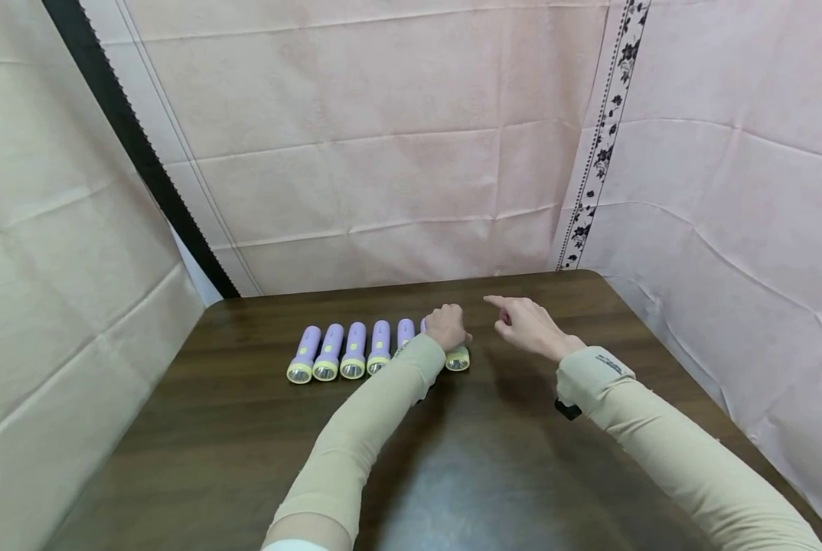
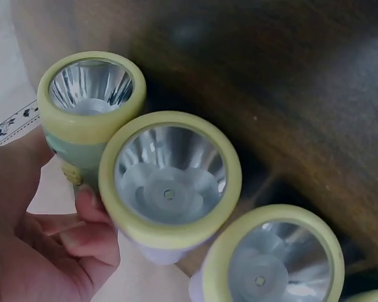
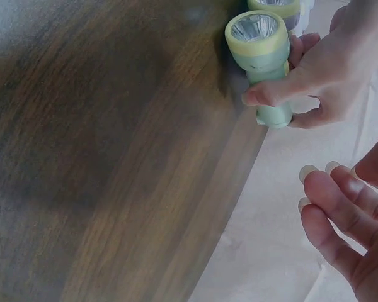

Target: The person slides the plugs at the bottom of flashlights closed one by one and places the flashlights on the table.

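A row of purple flashlights (image 1: pixel 355 344) with yellow-rimmed heads lies on the table, lenses toward me. At the row's right end is a green flashlight (image 3: pixel 268 63), also yellow-rimmed. My left hand (image 1: pixel 448 327) grips its green body, thumb on one side and fingers on the other, as the right wrist view shows. In the left wrist view its head sits against the neighbouring purple flashlight (image 2: pixel 170 179). From above, my left hand and sleeve hide part of the row. My right hand (image 1: pixel 530 326) hovers to the right, index finger extended, the others loosely bent, holding nothing.
The dark wooden table (image 1: pixel 197 451) has rounded far corners. Pale creased cloth (image 1: pixel 383 191) hangs behind it and at both sides, with a black strip (image 1: pixel 128 138) at left and a floral border (image 1: pixel 607 138) at right.
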The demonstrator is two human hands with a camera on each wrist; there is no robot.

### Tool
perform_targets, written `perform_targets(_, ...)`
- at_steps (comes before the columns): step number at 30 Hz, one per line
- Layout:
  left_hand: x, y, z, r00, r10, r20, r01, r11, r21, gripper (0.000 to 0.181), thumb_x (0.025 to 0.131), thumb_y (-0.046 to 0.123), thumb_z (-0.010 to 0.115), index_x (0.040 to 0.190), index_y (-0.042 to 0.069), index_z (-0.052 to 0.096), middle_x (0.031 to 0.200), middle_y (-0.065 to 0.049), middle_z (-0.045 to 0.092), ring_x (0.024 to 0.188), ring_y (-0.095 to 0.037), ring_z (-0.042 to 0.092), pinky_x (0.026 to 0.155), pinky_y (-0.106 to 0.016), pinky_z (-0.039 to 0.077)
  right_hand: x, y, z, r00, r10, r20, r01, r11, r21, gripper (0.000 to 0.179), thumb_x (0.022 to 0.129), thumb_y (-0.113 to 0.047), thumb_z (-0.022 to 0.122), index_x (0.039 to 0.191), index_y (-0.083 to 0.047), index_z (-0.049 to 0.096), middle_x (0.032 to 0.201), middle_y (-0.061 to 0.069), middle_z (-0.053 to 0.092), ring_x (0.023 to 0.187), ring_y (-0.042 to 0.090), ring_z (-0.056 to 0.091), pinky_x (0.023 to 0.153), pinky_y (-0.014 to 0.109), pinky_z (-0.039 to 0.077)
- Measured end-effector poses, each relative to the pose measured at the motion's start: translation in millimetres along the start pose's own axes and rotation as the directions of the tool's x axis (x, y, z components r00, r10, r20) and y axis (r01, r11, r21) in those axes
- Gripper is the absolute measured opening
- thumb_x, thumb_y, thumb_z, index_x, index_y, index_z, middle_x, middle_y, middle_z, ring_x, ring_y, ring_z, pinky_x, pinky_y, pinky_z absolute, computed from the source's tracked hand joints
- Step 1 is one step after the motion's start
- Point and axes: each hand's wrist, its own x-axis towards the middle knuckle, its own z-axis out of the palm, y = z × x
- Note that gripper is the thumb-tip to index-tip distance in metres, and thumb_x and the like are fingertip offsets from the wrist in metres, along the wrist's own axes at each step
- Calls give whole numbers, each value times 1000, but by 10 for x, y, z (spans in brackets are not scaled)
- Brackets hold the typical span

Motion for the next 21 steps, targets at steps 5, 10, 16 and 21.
perform_targets(5, 18, -25, 37, 1000, -5, 12, 4, 997, 72, 44, 77, 43, 76, 106, 11, 68, 106, -6, 71, 92, -24, 69, 70, -39, 55, -8, -19, 27, 1000, 12, 8, -12, 1000, 15, 51, 84, -7, 55, 135, -11, 55, 69, -2, 56, 59, 11, 46, 51, 27, 36)
perform_targets(10, 43, -33, 54, 998, 0, 56, -6, 994, 110, 40, 79, 43, 75, 106, 14, 71, 108, -4, 71, 92, -23, 69, 67, -37, 55, 2, -46, 53, 1000, 13, 16, -14, 1000, 28, 48, 85, -7, 55, 133, -11, 56, 71, 0, 55, 60, 12, 46, 52, 27, 36)
perform_targets(16, 42, -34, 77, 1000, 16, 17, -18, 993, 114, 39, 80, 45, 75, 101, 13, 71, 103, -4, 72, 88, -23, 70, 66, -36, 55, 6, -66, 115, 1000, 9, 19, -10, 999, 39, 43, 87, -8, 55, 129, -9, 59, 69, 0, 52, 59, 12, 44, 51, 27, 34)
perform_targets(21, -17, -42, -93, 994, 65, -85, -60, 996, 62, 34, 87, 39, 68, 100, 8, 67, 102, -9, 71, 91, -27, 70, 69, -38, 56, 31, -51, 116, 999, 6, -42, -4, 999, 54, 40, 87, -9, 55, 126, -8, 61, 74, 1, 60, 62, 12, 49, 56, 28, 39)
